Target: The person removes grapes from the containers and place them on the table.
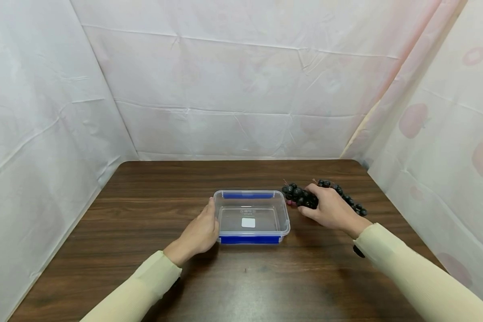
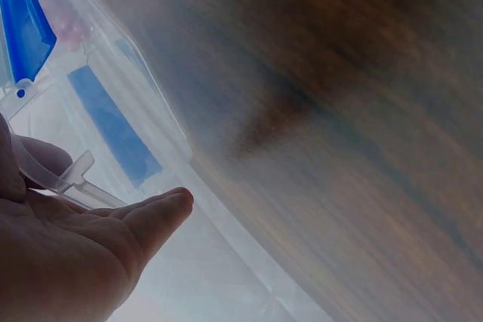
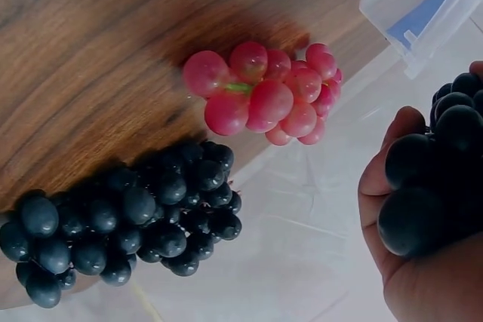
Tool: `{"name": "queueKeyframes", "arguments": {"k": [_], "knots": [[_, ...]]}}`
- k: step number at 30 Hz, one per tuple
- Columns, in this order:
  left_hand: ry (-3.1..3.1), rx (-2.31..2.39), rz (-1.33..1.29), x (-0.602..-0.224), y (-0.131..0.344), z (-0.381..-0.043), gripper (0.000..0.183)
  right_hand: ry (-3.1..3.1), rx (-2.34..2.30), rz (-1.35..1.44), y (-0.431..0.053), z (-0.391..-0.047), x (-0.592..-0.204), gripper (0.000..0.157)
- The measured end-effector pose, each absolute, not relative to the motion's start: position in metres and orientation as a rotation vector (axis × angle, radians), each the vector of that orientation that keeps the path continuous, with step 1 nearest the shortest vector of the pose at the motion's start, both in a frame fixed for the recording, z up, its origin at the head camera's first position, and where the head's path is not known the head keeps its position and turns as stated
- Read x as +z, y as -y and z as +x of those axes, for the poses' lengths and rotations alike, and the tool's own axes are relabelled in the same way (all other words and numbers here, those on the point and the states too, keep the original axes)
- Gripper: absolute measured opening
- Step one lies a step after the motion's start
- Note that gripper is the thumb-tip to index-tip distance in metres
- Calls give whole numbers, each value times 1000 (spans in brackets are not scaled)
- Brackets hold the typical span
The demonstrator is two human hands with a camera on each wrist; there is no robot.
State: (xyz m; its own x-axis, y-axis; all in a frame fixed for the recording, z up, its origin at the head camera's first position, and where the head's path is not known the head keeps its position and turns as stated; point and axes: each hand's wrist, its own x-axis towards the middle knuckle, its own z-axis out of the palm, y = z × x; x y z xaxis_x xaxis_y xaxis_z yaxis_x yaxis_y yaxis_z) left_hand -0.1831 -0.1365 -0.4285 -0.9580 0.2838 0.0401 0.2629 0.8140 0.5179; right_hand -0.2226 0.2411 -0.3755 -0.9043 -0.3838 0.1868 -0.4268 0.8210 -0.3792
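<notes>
A clear plastic container with blue side clips stands lidless at mid-table. My left hand rests along its left wall, fingers mostly straight; in the left wrist view this hand is beside the clear rim. To the container's right, my right hand grips a bunch of black grapes, held above the table in the right wrist view. A second black bunch lies on the table. Nearby lies a smaller bunch of pinkish-red grapes, mostly hidden under the held bunch in the head view.
The dark wooden table has pale printed sheets hanging behind it and at both sides. A white label shows at the container's bottom.
</notes>
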Motion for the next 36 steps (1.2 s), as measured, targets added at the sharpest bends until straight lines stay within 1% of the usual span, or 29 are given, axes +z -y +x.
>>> {"name": "queueKeyframes", "arguments": {"k": [10, 17, 23, 27, 32, 36], "knots": [[-2958, 836, 436, -430, 136, -184, 67, 2910, 615, 638, -250, -220, -382, 45], [-2964, 833, 448, -429, 137, -184, 68, 2946, 585, 616, -256, -217, -384, 56], [-2964, 838, 445, -428, 137, -184, 67, 2959, 578, 613, -258, -215, -386, 58], [-2964, 843, 446, -429, 137, -183, 67, 2955, 582, 616, -259, -212, -387, 59], [-2966, 842, 444, -429, 137, -184, 67, 2947, 577, 634, -262, -211, -391, 56], [-2965, 842, 445, -429, 137, -184, 67, 2948, 567, 639, -264, -209, -394, 60]]}}
